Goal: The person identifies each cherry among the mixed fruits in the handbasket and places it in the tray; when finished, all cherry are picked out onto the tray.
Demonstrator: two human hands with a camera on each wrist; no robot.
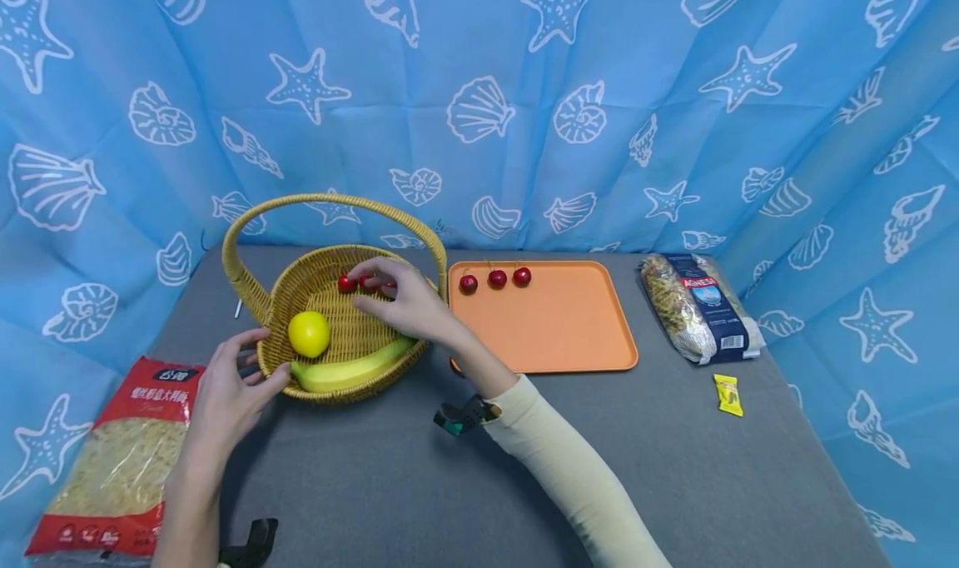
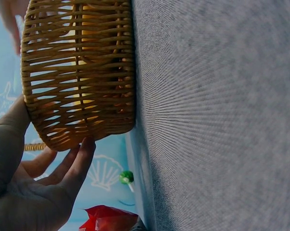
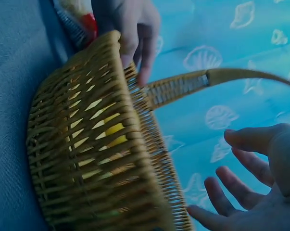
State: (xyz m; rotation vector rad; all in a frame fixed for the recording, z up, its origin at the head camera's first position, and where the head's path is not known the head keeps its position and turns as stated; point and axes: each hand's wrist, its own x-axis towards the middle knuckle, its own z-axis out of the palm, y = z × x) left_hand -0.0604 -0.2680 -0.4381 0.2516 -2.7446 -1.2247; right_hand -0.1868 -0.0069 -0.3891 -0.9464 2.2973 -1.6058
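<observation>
A wicker basket [image 1: 333, 397] with a tall arched handle stands at the left of the table. My left hand [image 1: 232, 389] grips its left rim, with the thumb and fingers on either side in the left wrist view. Inside lie a banana [image 1: 352, 373] along the front, a round yellow fruit [image 1: 309, 335] at the left and red cherries [image 1: 346, 284] toward the back. My right hand [image 1: 408, 297] hovers over the basket's right side, partly hiding the cherries. Its fingers [image 3: 231, 185] are spread and loosely bent in the right wrist view, holding nothing.
Right of the basket lies an orange tray [image 1: 547, 326] with three cherries [image 1: 497, 278] along its back edge. Farther right are a pasta bag [image 1: 700, 308] and a small yellow packet [image 1: 727, 395]. A red pasta bag [image 1: 112, 468] lies front left, and a green lollipop [image 2: 126, 177] behind the basket.
</observation>
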